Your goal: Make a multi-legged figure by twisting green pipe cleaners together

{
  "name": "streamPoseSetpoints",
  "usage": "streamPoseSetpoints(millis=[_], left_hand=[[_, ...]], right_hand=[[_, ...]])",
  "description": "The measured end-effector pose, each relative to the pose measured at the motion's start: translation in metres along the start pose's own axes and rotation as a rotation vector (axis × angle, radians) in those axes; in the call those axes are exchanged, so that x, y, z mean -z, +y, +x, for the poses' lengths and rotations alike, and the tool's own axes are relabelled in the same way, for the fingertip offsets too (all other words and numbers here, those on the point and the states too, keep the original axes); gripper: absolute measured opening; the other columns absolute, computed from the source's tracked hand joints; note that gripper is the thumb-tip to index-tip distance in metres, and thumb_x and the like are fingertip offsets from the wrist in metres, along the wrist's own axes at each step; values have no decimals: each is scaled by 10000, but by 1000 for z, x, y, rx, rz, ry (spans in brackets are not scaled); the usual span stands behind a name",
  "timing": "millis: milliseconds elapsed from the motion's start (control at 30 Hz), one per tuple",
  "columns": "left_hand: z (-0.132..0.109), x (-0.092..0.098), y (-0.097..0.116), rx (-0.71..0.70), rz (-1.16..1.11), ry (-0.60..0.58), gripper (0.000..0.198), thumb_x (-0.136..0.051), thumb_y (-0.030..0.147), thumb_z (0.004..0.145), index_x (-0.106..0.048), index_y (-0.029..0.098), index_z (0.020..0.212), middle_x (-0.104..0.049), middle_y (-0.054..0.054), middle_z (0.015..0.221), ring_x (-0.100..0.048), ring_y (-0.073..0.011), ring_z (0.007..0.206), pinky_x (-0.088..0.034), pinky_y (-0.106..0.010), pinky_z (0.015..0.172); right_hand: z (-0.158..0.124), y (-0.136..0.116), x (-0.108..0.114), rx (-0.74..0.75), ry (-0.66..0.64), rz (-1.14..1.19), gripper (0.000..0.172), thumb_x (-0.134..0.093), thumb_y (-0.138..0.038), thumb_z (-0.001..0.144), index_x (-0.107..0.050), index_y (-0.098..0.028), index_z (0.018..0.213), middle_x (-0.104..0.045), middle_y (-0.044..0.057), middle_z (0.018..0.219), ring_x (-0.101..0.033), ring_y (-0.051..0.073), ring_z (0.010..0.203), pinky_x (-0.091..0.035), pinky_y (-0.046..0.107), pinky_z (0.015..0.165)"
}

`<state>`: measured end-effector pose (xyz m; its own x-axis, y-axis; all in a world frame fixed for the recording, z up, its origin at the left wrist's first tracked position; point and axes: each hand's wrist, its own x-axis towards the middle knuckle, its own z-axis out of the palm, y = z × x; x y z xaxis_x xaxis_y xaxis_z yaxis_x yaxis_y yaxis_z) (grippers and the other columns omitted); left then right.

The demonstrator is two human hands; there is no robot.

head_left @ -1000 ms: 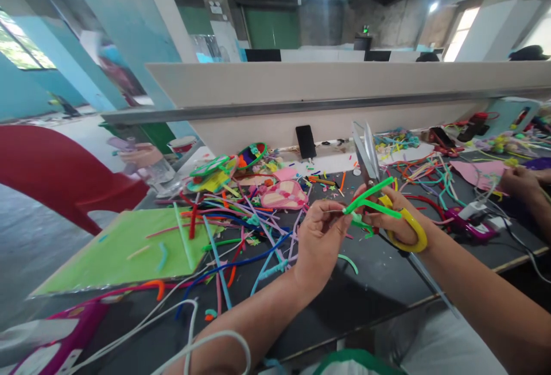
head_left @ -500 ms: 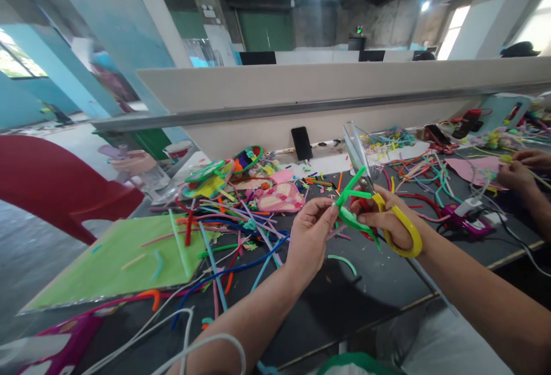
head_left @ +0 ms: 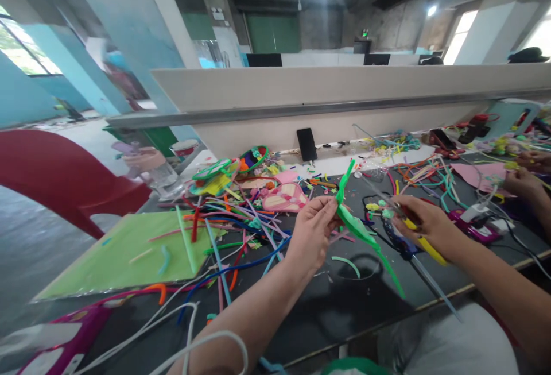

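Note:
My left hand [head_left: 313, 234] pinches a bright green fuzzy pipe-cleaner piece [head_left: 356, 227] over the dark table. The piece has a wider leaf-like middle, a short end pointing up and a long thin tail hanging down to the right. To the right, apart from it, my right hand [head_left: 424, 227] is closed around yellow-handled scissors [head_left: 431, 250]; their blades point up and left and look blurred. Below the right hand, a dark thing with a clear rod [head_left: 434, 286] and small yellow and mint flowers [head_left: 379, 207] lies on the table.
Loose pipe cleaners [head_left: 241, 220] heap up left of my hands, beside a green sheet [head_left: 116, 254]. A pink-striped craft piece [head_left: 284, 197] and a phone [head_left: 306, 145] lie farther back. Purple power strips [head_left: 476, 225] and white cables run along both sides. Another person's hands [head_left: 527, 180] work at the far right.
My right hand has moved right and down with the scissors, away from the green piece. The piece now hangs with its tail stretched down. The flowers and rod on the table have come into view.

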<state>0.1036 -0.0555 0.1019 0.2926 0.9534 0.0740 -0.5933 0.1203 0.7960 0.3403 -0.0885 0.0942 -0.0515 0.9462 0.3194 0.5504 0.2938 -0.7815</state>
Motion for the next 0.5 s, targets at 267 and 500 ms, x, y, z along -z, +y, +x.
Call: streamPoseSetpoints(millis=[267, 500], left_hand=[[0, -1, -3, 35, 16, -26, 205, -734, 304, 719, -633, 135, 776, -652, -24, 708, -591, -96, 610, -484, -216, 613], [0, 2, -5, 61, 37, -58, 192, -699, 308, 761, -621, 134, 780, -637, -38, 741, -598, -112, 659, -485, -237, 641]], right_hand=[[-6, 31, 25, 334, -121, -672, 395, -524, -91, 734, -556, -200, 1112, -630, 91, 1053, -605, 215, 939, -501, 339, 811], [-6, 38, 26, 360, -145, -830, 424, -545, -106, 724, -539, -216, 1134, -619, 83, 1061, -597, 206, 881, -473, 297, 725]])
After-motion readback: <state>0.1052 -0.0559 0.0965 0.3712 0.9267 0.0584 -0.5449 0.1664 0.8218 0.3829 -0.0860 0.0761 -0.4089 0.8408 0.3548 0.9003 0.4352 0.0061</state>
